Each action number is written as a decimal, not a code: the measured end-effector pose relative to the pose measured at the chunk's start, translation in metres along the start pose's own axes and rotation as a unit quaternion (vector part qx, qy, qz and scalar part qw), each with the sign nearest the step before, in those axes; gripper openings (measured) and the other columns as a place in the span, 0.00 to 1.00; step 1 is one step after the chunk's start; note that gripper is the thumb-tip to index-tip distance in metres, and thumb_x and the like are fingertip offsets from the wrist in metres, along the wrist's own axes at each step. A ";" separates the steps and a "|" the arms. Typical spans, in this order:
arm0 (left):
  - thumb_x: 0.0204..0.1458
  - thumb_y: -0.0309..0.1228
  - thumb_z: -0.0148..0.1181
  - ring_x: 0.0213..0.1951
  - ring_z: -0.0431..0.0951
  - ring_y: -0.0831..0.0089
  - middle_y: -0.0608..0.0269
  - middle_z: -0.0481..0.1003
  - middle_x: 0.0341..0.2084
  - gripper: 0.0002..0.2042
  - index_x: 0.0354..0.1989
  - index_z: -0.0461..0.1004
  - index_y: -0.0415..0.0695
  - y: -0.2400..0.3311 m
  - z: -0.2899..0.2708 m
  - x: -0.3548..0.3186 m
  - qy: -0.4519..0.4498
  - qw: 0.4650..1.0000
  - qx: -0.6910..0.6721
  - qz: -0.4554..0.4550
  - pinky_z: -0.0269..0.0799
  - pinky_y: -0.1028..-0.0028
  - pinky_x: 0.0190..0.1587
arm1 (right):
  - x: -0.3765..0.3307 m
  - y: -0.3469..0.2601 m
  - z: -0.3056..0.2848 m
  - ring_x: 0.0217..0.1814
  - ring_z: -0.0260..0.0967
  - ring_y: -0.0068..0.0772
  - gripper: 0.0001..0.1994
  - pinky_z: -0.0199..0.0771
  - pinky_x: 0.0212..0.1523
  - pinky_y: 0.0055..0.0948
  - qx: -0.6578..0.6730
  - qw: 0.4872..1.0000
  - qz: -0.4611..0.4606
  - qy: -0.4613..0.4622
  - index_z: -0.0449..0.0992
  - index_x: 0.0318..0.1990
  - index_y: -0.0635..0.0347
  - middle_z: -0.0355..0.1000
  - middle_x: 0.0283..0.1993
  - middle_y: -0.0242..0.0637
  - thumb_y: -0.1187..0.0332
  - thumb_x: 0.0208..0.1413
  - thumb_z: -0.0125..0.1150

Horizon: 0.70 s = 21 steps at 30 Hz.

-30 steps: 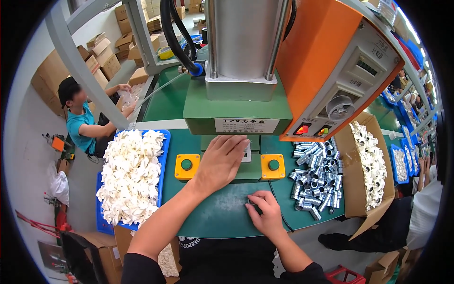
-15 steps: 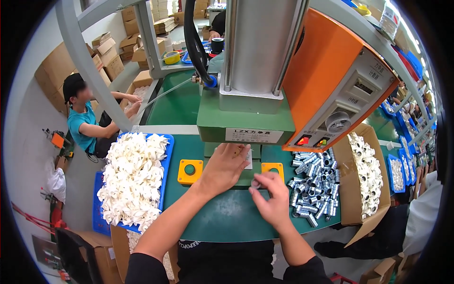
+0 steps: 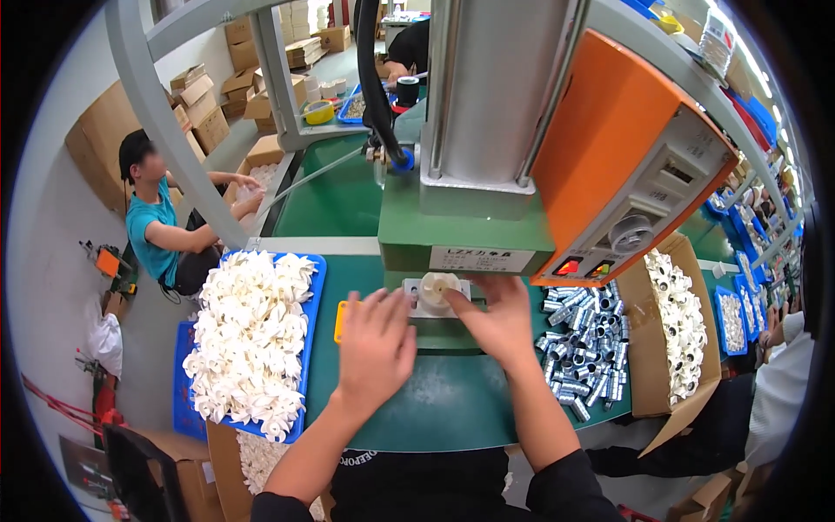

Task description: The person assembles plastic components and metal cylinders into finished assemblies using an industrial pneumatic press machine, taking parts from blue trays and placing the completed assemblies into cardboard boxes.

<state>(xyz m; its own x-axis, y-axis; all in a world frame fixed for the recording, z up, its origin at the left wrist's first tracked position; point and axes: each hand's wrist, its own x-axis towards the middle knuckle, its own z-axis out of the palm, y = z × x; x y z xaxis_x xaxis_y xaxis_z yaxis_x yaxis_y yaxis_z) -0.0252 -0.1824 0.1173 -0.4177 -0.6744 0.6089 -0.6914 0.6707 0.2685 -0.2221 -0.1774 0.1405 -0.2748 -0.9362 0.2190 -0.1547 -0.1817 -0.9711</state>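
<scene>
On the fixture plate (image 3: pixel 417 309) under the green press head (image 3: pixel 461 230) sits a white plastic part (image 3: pixel 435 289) with a round middle. My right hand (image 3: pixel 503 326) is just to its right, thumb reaching to the part's edge and fingers apart. Its fingertips lie close beneath the press head; whether the thumb presses on the part I cannot tell. My left hand (image 3: pixel 376 352) is held over the bench left of the fixture, fingers stretched and nothing in them. It partly covers a yellow button box (image 3: pixel 340 322).
A blue tray (image 3: pixel 311 348) heaped with white plastic parts is at left. Right of the press lies a pile of metal sleeves (image 3: pixel 583 348), beside a cardboard box (image 3: pixel 639 348) of white parts. An orange control box (image 3: pixel 609 148) adjoins the press. Another person (image 3: pixel 165 217) sits at left.
My left hand has pulled back from under the press head to the left, uncovering the white part. My right hand has moved up to the fixture; the small ring-like piece in its fingers no longer shows there.
</scene>
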 end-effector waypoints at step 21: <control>0.51 0.26 0.67 0.50 0.77 0.53 0.52 0.80 0.43 0.14 0.46 0.82 0.37 -0.027 -0.036 -0.023 -0.043 0.999 0.008 0.000 0.74 0.56 0.59 | -0.065 0.019 -0.082 0.56 0.69 0.55 0.20 0.74 0.57 0.46 -0.505 0.834 -0.211 -0.060 0.79 0.50 0.66 0.71 0.52 0.50 0.64 0.52 0.74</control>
<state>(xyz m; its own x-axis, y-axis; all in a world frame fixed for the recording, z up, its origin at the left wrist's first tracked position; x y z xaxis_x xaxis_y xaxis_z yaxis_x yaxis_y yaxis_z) 0.0246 -0.1736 0.1230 -0.4652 -0.6992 0.5428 -0.7013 0.6653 0.2560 -0.2849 -0.0949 0.1158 0.0951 -0.8874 0.4512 -0.9517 -0.2139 -0.2202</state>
